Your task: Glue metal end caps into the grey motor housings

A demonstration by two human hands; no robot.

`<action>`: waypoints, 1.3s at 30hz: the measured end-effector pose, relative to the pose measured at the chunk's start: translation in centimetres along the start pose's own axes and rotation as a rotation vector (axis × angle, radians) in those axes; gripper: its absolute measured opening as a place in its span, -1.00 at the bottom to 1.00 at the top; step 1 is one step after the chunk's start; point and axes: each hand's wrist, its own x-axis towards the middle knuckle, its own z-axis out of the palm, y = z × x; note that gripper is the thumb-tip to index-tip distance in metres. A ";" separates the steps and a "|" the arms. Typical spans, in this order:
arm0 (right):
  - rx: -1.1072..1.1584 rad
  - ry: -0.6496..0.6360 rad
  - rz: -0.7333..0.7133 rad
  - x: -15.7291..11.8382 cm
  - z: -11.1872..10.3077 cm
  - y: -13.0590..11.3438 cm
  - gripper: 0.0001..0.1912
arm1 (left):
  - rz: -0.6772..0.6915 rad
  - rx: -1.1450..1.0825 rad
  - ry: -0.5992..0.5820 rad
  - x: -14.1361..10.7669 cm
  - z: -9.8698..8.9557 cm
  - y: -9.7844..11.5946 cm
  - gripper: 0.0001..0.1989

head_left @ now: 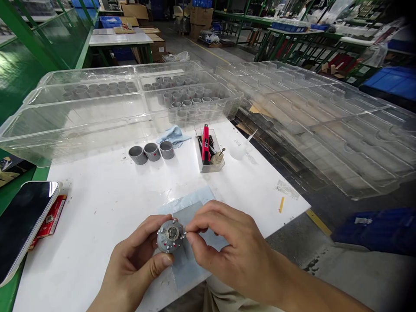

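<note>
From my remote seat I took the round grey part [169,243] as my landmark. It was in the left hand [128,266], above the pale blue sheet [183,275] at the near side of the bench [94,216]. That grip was clamped on it, fingers around its far left side, thumb [157,264] against its near edge. Its studded face was turned up toward my camera, so I judged its central axis to run roughly at me.

The right hand [238,249] lay immediately right of the part and nearer to its right-hand rim. Its thumb and forefinger tips were close together at a small stud [185,234] there, pointing in from the side, across that axis. I couldn't tell whether this grip was pinching the stud or merely touching it.

Beyond the part and to its left stood three grey rings [152,157], with a blue cloth [175,137] just behind. Beyond it to the right sat a clear box [212,167] holding a red-handled tool [206,143]. A phone [26,219] lay well to its left.
</note>
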 end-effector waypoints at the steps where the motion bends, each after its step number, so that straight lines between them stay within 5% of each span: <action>1: -0.004 -0.008 0.006 0.0 -0.1 -0.1 -0.89 | -0.001 0.009 0.000 0.0 0.0 0.0 -0.60; 17: -0.034 -0.179 0.112 0.4 -1.4 -0.5 -0.87 | 0.033 0.089 -0.003 0.1 -0.2 -0.1 -0.64; 24: -0.056 -0.265 0.143 0.7 -2.2 -0.6 -0.86 | 0.071 0.157 -0.157 0.4 -1.5 -0.7 -0.59; 31: -0.020 -0.281 0.136 0.5 -2.4 -0.4 -0.89 | 0.055 0.104 -0.053 0.0 -0.3 -0.1 -0.63; 39: -0.054 -0.313 0.056 0.6 -2.8 -0.2 -0.91 | 0.085 0.098 -0.071 -0.1 -0.3 -0.3 -0.63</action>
